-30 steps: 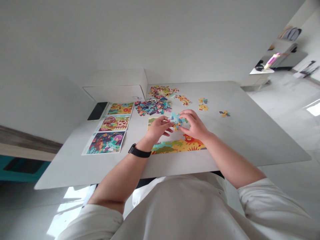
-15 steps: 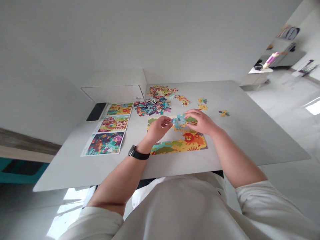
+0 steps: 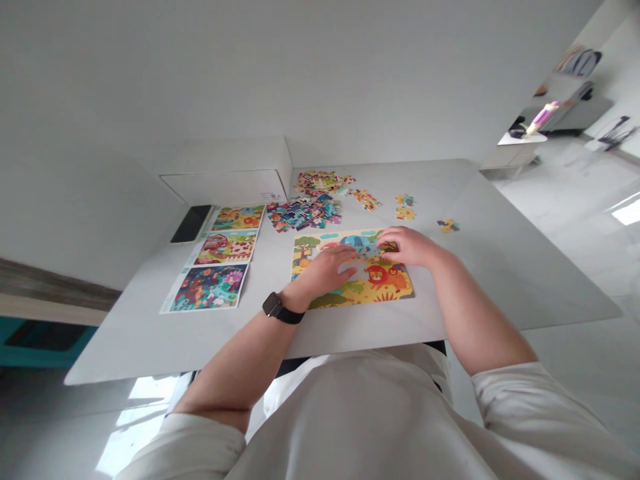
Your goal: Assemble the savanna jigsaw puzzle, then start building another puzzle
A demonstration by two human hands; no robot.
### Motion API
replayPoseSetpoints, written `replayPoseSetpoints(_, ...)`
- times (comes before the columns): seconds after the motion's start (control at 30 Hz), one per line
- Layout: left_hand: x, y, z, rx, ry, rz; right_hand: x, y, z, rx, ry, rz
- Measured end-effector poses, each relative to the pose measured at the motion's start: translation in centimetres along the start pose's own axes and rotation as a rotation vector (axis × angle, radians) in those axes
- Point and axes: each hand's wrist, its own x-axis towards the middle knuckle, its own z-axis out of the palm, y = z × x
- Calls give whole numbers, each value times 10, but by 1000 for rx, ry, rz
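A partly assembled jigsaw puzzle [image 3: 345,297] with lions and trees lies flat in front of me. At its top middle, between my hands, sits a blue elephant section [image 3: 367,247]. My left hand [image 3: 330,270] rests palm down over the puzzle's middle, thumb apart from the fingers, hiding what lies under it. Over the upper right corner, my right hand [image 3: 407,247] touches the puzzle with bent fingers and thumb spread. Neither hand grips a piece. A bare grey patch shows beside the left thumb.
Heaps of loose puzzle pieces [image 3: 305,213] lie behind the puzzle, with a few separate pieces [image 3: 449,226] to the right. Three picture sheets [image 3: 207,288], a phone [image 3: 191,224] and a white box [image 3: 225,185] are on the left of the table [image 3: 510,267].
The elephant section, held up between both hands before, now lies in the puzzle's upper part. My left hand has flattened onto the puzzle; my right hand has shifted slightly right and loosened.
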Motion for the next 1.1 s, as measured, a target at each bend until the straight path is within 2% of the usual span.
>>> replayPoseSetpoints(0.1, 0, -1, 4, -3, -56, 47, 0, 3, 5, -18, 0, 4)
replayPoseSetpoints(0.4, 3, -2, 10, 59, -93, 109, 1, 2, 9, -76, -9, 24)
replayPoseSetpoints(0.67, 5, 2, 13, 93, -156, 74, 2, 1, 10, -92, -24, 41)
replayPoseSetpoints(1.1, 8, 9, 13, 99, -167, 26, 3, 4, 14, -110, -30, 53)
